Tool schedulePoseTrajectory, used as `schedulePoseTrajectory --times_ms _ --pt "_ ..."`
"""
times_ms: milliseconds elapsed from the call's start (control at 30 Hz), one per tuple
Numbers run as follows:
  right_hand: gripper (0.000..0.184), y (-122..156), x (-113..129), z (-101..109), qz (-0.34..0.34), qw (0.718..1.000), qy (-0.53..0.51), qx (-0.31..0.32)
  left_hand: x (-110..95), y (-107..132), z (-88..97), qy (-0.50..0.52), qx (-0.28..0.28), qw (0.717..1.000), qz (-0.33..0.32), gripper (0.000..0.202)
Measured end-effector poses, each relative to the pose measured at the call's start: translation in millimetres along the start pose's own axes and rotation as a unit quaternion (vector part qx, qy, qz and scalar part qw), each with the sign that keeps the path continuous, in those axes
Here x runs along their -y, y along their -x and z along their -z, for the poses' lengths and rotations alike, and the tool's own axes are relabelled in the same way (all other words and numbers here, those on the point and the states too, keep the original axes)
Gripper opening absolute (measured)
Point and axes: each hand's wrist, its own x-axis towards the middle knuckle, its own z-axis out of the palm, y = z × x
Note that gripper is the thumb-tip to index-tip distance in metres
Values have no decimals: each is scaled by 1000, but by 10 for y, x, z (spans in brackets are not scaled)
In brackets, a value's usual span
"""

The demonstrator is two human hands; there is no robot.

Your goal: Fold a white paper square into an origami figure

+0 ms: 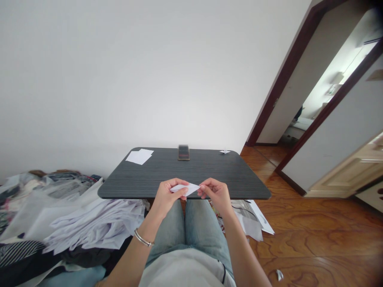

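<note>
Over the near edge of the dark table, a small piece of folded white paper point(189, 188) is held between my two hands. My left hand point(172, 191) grips its left part, thumb in front and fingers behind. At the paper's pointed right end, my right hand point(214, 188) pinches the tip between thumb and fingers. The paper looks like a narrow diamond; its inner folds cannot be made out.
On the dark table point(155, 173), white paper sheets point(140, 156) lie far left, a phone on a stand point(183, 152) stands at the back, and a small folded paper piece point(225, 152) sits far right. Piled clothes point(92, 223) lie left; papers point(251, 225) lie below right.
</note>
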Motion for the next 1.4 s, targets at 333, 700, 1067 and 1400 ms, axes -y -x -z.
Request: schedulePoseTrajectory --times_ms 333,700,1067,1400 --pt "34 8 59 -15 -44 999 -24 -18 -30 13 -11 -16 -14 1000 -6 21" --pt "31 36 103 -54 -40 999 -8 1 -27 -5 -15 -15 -4 1000 -8 22" --pt "38 17 111 -23 -84 995 -41 20 -9 -13 -14 -73 -12 997 -35 19" --pt "40 5 31 -33 -144 984 -70 78 52 -17 -4 -80 31 995 -57 28"
